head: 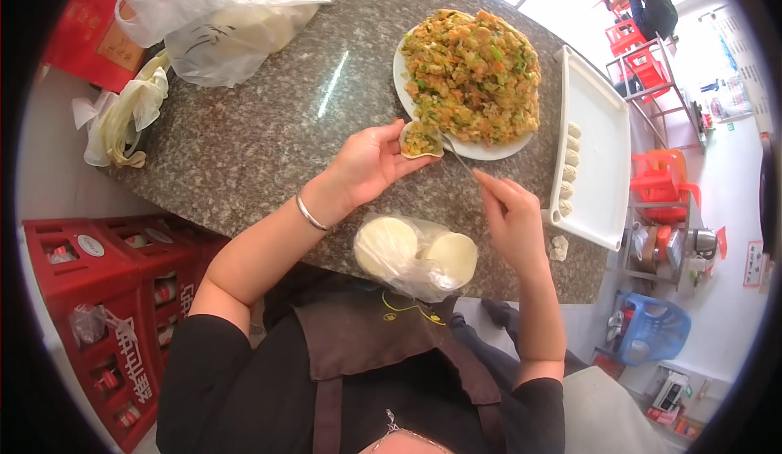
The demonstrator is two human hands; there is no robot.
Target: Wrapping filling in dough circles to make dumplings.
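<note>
My left hand point(372, 160) holds a round dumpling wrapper point(420, 154) with a mound of chopped filling point(423, 136) on it, at the near edge of the plate. In my right hand point(510, 212) is a thin metal utensil point(459, 155), its tip by the wrapper; whether it is a spoon or a spreader cannot be made out. A white plate point(498, 150) carries a large heap of chopped vegetable filling point(473, 75). Two stacks of round wrappers point(386, 246) lie in a clear plastic bag point(421, 270) between my forearms.
To the right, a white tray point(595, 160) bears a row of several pleated dumplings point(569, 174). A dough scrap point(558, 248) lies near its corner. Plastic bags point(238, 26) sit at the far left of the speckled stone table point(269, 130). Red bottle crates point(91, 283) stand below left.
</note>
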